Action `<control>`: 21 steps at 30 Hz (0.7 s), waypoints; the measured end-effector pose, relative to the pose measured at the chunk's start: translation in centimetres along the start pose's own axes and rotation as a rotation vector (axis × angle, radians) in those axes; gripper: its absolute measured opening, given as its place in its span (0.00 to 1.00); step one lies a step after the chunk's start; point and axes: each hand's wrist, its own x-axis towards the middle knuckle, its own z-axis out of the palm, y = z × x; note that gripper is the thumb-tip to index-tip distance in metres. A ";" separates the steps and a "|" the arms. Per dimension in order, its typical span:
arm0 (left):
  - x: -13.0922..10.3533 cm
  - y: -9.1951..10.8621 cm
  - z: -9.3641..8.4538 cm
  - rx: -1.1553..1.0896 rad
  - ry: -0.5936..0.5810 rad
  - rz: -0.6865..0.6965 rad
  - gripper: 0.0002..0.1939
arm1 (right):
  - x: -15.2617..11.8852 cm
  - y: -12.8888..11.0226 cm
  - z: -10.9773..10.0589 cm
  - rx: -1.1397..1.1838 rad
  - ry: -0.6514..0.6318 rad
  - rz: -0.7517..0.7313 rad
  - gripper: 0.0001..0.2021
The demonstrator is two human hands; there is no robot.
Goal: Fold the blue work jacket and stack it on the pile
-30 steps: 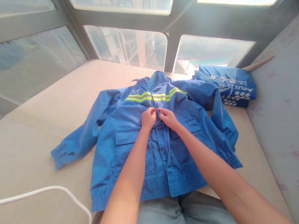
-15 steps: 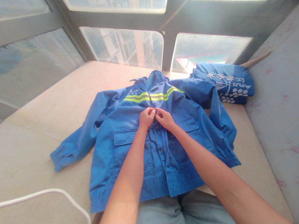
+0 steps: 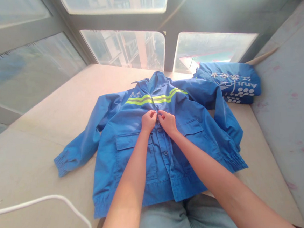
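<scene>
A blue work jacket (image 3: 131,122) with yellow-green reflective stripes lies spread face up, collar away from me and sleeves out to both sides. At its front placket, just below the stripes, my left hand (image 3: 149,121) pinches the cloth edge. My right hand (image 3: 167,122) is closed on the facing edge, its fingertips almost touching those of the left. Whatever button sits between the fingertips is too small to make out. Lower on the placket two buttons show, one a round button (image 3: 166,153). Below my hands the placket edges lie partly apart.
A folded blue cloth bundle (image 3: 228,81) with white printing lies at the back right. A white cable (image 3: 55,196) curves over the pale tabletop (image 3: 34,151) at the front left. Windows stand behind, and a flower-patterned wall (image 3: 295,123) rises on the right.
My right hand has turned slightly, its fingers curling more at the placket edge. The left hand keeps its pinch. The view has shifted a little.
</scene>
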 end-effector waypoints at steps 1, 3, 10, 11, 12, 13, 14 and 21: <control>0.0 0.0 0.0 0.001 -0.001 0.000 0.07 | 0.1 0.0 0.0 -0.010 0.005 0.008 0.16; -0.1 0.0 0.0 0.005 -0.003 0.000 0.07 | 0.3 0.0 -0.1 -0.019 0.012 0.033 0.16; -0.1 0.1 0.0 0.011 -0.007 -0.006 0.07 | 1.0 -0.1 -0.5 0.002 0.036 0.164 0.11; -0.1 0.1 0.0 0.008 -0.007 -0.005 0.08 | 1.0 -0.1 -0.5 -0.002 0.044 0.171 0.11; -0.1 0.1 0.0 0.005 -0.007 -0.004 0.08 | 0.9 0.0 -0.5 -0.009 0.052 0.169 0.10; -0.1 0.1 -0.1 0.001 -0.007 -0.001 0.08 | 0.8 0.0 -0.5 -0.016 0.057 0.160 0.11; -0.2 0.2 -0.1 -0.004 -0.009 0.002 0.08 | 0.7 0.1 -0.5 -0.023 0.058 0.145 0.11; -0.3 0.4 -0.2 -0.021 -0.016 0.033 0.09 | 0.5 0.4 -0.5 0.006 0.020 0.059 0.15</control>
